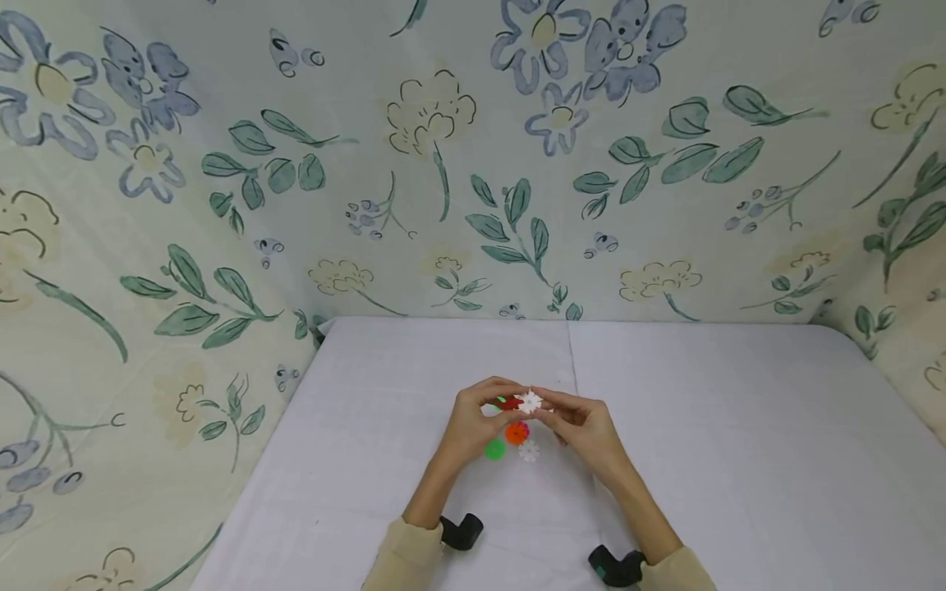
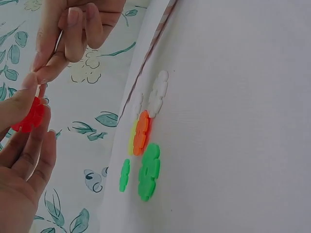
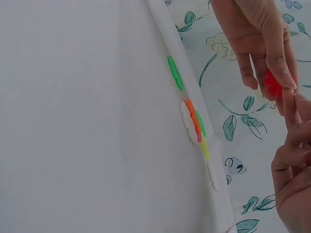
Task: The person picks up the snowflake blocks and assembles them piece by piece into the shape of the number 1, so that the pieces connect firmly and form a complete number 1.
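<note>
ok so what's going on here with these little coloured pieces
A person's left hand holds a red notched disc, and the right hand is up against it, fingertips meeting. Whether the right hand pinches a piece of its own is hard to tell. On the white cloth lie similar pieces: green ones, white ones, an orange one and a yellow one.

Red disc (image 2: 32, 114), seemingly white flower (image 1: 529, 401)

Soft, even light leaves faint shadows on the white cloth (image 1: 702, 410); wrist views look greyer.
</note>
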`<state>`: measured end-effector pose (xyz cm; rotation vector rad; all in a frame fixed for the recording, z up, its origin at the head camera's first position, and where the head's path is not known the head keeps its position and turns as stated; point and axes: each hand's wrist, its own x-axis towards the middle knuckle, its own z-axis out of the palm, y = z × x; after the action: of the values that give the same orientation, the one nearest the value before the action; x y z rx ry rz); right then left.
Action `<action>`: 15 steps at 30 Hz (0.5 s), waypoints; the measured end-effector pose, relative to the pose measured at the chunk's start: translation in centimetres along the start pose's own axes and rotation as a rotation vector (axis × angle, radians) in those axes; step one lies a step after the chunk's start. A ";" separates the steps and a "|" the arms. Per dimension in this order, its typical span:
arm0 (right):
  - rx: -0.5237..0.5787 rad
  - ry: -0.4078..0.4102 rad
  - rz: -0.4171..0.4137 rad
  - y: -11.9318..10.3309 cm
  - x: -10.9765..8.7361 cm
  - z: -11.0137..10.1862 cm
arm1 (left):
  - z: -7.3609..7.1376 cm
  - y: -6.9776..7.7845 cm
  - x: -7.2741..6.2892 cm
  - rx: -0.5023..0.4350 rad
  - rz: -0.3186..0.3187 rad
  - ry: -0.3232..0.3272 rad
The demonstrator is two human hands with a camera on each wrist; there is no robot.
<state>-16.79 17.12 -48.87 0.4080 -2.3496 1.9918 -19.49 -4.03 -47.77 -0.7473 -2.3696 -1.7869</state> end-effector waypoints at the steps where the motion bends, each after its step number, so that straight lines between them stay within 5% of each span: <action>1: -0.002 0.002 0.007 0.0 0.0 0.0 | 0.0 0.0 0.0 -0.001 -0.012 -0.006; 15: -0.015 -0.015 0.157 0.2 0.2 0.2 | -0.9 -0.6 0.0 0.041 -0.100 -0.003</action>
<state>-16.96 16.96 -49.07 0.2457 -2.4749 2.0400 -19.96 -4.96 -47.98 -0.6376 -2.4789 -1.7687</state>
